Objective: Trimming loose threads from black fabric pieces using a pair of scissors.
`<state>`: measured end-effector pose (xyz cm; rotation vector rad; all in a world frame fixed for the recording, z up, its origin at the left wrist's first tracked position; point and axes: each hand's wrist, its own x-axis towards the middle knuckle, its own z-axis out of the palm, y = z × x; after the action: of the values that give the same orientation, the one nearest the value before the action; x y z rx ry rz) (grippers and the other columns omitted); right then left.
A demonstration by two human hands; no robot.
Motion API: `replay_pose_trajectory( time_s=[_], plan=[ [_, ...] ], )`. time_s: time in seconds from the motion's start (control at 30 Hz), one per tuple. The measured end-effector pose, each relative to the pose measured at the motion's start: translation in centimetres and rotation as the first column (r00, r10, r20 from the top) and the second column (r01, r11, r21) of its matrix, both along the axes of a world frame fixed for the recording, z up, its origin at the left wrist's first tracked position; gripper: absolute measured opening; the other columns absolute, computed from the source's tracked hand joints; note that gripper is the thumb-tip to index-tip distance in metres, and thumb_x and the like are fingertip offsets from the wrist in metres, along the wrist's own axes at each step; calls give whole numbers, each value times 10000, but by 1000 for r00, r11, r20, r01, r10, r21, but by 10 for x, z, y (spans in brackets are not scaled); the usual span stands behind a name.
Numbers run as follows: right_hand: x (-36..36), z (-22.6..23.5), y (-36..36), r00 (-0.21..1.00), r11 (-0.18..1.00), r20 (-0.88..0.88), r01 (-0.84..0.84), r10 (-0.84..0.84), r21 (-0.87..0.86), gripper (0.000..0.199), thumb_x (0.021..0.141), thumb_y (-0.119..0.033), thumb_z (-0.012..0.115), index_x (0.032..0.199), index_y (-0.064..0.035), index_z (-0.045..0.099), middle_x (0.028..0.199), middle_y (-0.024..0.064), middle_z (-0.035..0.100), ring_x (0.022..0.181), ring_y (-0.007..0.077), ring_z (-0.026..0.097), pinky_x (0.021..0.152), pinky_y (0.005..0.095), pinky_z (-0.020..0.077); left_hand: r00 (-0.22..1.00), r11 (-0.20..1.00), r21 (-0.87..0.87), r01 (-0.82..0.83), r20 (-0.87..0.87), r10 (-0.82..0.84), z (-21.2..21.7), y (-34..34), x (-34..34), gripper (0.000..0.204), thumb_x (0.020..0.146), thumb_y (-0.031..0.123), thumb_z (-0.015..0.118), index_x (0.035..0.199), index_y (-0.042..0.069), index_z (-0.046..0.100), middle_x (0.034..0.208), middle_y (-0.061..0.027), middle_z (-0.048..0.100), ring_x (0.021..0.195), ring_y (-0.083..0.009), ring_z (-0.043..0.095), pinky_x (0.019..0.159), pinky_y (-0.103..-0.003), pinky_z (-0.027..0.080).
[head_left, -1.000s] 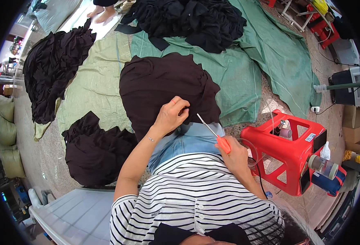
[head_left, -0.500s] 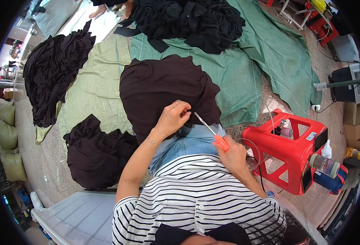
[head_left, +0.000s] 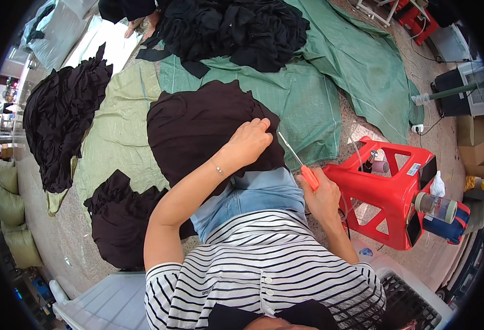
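Slipping, the orange-handled tool [head_left: 309, 177] our right hand [head_left: 323, 197] is gripping could snag brown cloth [head_left: 198, 124] under our curled left hand [head_left: 249, 143].

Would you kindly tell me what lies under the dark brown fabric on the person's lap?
Blue jeans show from beneath the near edge of the dark brown fabric; whatever lies under the rest of it is covered.

Speckled floor [head_left: 68, 234], green tarpaulin [head_left: 371, 71] and pale yellow-green sheet [head_left: 110, 126] spread across it, red stool [head_left: 386, 179] at right
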<state>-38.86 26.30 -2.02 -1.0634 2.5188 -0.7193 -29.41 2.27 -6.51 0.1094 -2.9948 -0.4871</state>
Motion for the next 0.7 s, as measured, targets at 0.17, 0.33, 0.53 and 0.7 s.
replay_pose_trajectory(
  time_s=[0.17,0.33,0.53,0.7],
  plan=[
    [0,3,4,998,998,48,-33,31,49,318,886,-388,711,942,-84,632,714,181,672,650,425,652,558,504,481,996,990,123,-69,60,62,1,-7,-3,52,751,-12,626,801,-4,613,935,-145,548,889,-337,623,731,-459,542],
    [6,9,2,993,992,91,-87,79,94,344,882,-408,708,907,-74,628,653,194,652,617,424,651,545,510,486,989,975,186,-124,105,106,0,-14,2,87,732,-19,594,818,-9,597,874,-167,585,785,-386,629,716,-471,538],
    [7,6,-1,992,987,91,-104,93,121,358,883,-410,706,882,-64,618,642,207,645,610,427,650,541,517,485,993,943,309,-120,48,110,-3,-17,5,67,743,-14,562,810,-14,558,847,-181,611,758,-394,625,697,-486,521],
    [7,2,-3,997,998,78,-33,28,55,316,874,-385,729,930,-85,646,654,204,634,648,442,638,537,509,468,983,907,399,-134,-65,174,1,-13,6,115,781,-39,550,882,1,512,823,-183,603,782,-423,611,685,-493,511]
  ],
)
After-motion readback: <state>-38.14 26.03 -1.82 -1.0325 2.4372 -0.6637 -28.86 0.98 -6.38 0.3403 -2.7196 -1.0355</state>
